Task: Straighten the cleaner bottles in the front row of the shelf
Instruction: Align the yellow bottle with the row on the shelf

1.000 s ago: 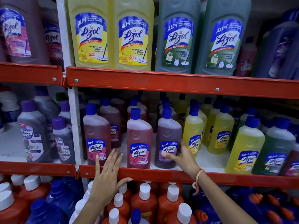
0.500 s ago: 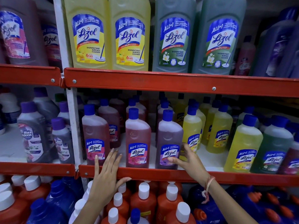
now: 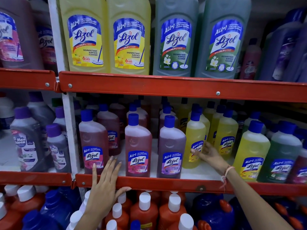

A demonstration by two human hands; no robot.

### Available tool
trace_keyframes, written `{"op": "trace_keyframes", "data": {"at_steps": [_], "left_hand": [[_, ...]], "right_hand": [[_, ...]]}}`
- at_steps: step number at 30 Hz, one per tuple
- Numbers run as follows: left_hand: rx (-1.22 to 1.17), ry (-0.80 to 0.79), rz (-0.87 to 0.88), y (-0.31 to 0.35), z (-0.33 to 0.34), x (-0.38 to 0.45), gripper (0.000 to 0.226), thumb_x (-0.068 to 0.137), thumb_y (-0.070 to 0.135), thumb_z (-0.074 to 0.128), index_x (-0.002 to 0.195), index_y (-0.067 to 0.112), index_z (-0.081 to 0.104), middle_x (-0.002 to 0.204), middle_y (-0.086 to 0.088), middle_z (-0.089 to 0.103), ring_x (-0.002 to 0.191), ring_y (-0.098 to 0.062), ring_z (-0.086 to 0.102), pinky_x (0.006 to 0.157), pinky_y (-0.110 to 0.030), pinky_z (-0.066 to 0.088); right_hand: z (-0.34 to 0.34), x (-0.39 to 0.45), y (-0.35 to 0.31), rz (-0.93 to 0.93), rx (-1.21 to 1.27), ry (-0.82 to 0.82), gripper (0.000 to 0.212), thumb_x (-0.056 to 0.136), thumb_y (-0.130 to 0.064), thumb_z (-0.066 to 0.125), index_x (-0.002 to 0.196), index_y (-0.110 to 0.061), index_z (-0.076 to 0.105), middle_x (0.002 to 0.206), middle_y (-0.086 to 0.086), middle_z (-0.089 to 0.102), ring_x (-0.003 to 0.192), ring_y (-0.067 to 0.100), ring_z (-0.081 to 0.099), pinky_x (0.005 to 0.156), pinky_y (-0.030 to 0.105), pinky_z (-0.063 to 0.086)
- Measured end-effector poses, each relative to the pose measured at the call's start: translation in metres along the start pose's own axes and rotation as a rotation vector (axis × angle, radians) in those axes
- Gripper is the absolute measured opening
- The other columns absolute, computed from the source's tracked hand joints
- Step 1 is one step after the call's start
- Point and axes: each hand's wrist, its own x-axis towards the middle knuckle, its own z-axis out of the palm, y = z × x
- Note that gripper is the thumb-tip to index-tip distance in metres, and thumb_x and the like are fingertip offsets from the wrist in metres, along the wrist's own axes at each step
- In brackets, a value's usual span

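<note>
Reaching for the yellow bottle (image 3: 195,143) at centre right of the frame.

My right hand (image 3: 210,156) is spread wide, fingers loose against its label, gripping nothing yet, ready to turn it square since it sits set back from the purple bottle (image 3: 171,150) beside it. My left hand (image 3: 103,186) lies flat and splayed over the red shelf lip (image 3: 166,182), lower centre, to steady me.

Dim, even light; soft blur, warped edges
</note>
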Motion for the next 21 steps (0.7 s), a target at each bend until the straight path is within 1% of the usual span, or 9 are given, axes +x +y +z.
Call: {"op": "trace_keyframes", "data": {"at_steps": [1, 3, 5, 7, 11, 12, 15, 18, 21], "left_hand": [[0.001, 0.0, 0.001, 0.0, 0.0, 0.0, 0.087, 0.086, 0.075, 0.025, 0.145, 0.012, 0.033, 0.149, -0.015, 0.044, 0.151, -0.014, -0.002, 0.12, -0.053, 0.001], [0.003, -0.005, 0.003, 0.0, 0.0, 0.0, 0.088, 0.085, 0.075, 0.026, 0.145, 0.012, 0.034, 0.15, -0.016, 0.043, 0.151, -0.014, 0.0, 0.12, -0.054, 0.001], [0.005, -0.011, 0.003, 0.0, 0.0, 0.0, 0.089, 0.084, 0.076, 0.027, 0.145, 0.011, 0.035, 0.15, -0.016, 0.043, 0.151, -0.015, 0.001, 0.121, -0.054, 0.0], [0.002, -0.015, 0.005, 0.0, -0.001, 0.0, 0.089, 0.084, 0.076, 0.027, 0.145, 0.012, 0.034, 0.15, -0.015, 0.043, 0.151, -0.015, 0.003, 0.122, -0.054, -0.001], [-0.002, -0.015, 0.009, 0.0, -0.003, 0.001, 0.089, 0.084, 0.076, 0.027, 0.145, 0.012, 0.033, 0.15, -0.015, 0.043, 0.151, -0.015, 0.003, 0.121, -0.055, 0.001], [-0.003, -0.022, 0.008, 0.0, -0.003, 0.001, 0.089, 0.084, 0.076, 0.027, 0.145, 0.012, 0.034, 0.15, -0.015, 0.043, 0.151, -0.015, 0.003, 0.121, -0.055, 0.002], [-0.016, -0.031, 0.004, 0.001, -0.004, 0.0, 0.088, 0.083, 0.075, 0.029, 0.144, 0.012, 0.036, 0.149, -0.015, 0.045, 0.151, -0.014, 0.001, 0.121, -0.054, 0.0], [-0.015, -0.039, 0.004, 0.001, -0.004, 0.0, 0.088, 0.083, 0.074, 0.03, 0.143, 0.01, 0.038, 0.149, -0.016, 0.045, 0.151, -0.015, 0.001, 0.121, -0.054, 0.0], [-0.008, -0.045, 0.013, 0.002, -0.004, -0.002, 0.086, 0.086, 0.074, 0.026, 0.141, 0.009, 0.04, 0.147, -0.018, 0.047, 0.148, -0.023, 0.018, 0.121, -0.054, 0.0]], "right_hand": [[0.0, 0.004, 0.003, 0.007, 0.01, -0.023, 0.113, 0.04, -0.066, 0.081, 0.133, -0.018, 0.041, 0.135, 0.007, 0.056, 0.124, 0.024, 0.052, 0.106, 0.042, 0.042], [0.002, 0.008, 0.007, 0.021, 0.047, -0.035, 0.11, 0.041, -0.061, 0.085, 0.132, -0.017, 0.041, 0.129, 0.008, 0.06, 0.115, 0.022, 0.058, 0.099, 0.041, 0.048], [0.003, 0.007, 0.006, 0.016, 0.066, -0.025, 0.092, 0.055, -0.044, 0.085, 0.131, -0.015, 0.041, 0.12, 0.005, 0.062, 0.102, 0.013, 0.06, 0.081, 0.028, 0.052], [0.003, 0.003, 0.005, 0.014, 0.049, -0.016, 0.071, 0.069, -0.029, 0.08, 0.128, -0.016, 0.044, 0.108, 0.0, 0.063, 0.093, 0.005, 0.059, 0.069, 0.019, 0.047], [0.0, -0.011, 0.004, 0.0, -0.04, -0.036, 0.049, 0.072, -0.034, 0.077, 0.113, -0.022, 0.053, 0.098, -0.006, 0.067, 0.088, 0.006, 0.064, 0.059, 0.012, 0.048], [-0.002, -0.015, 0.004, -0.006, -0.062, -0.032, 0.046, 0.071, -0.036, 0.077, 0.108, -0.022, 0.054, 0.097, -0.004, 0.069, 0.088, 0.008, 0.065, 0.059, 0.012, 0.049], [-0.008, -0.024, 0.007, -0.033, -0.113, -0.024, 0.059, 0.061, -0.044, 0.078, 0.108, -0.015, 0.059, 0.1, 0.002, 0.072, 0.09, 0.013, 0.069, 0.064, 0.018, 0.054], [-0.012, -0.036, 0.007, -0.047, -0.14, -0.032, 0.058, 0.056, -0.047, 0.077, 0.103, -0.015, 0.061, 0.098, 0.003, 0.074, 0.089, 0.013, 0.07, 0.071, 0.022, 0.057], [-0.016, -0.044, 0.008, -0.068, -0.153, -0.016, 0.07, 0.047, -0.061, 0.078, 0.1, -0.018, 0.063, 0.097, 0.001, 0.075, 0.09, 0.015, 0.071, 0.081, 0.035, 0.058]]}}
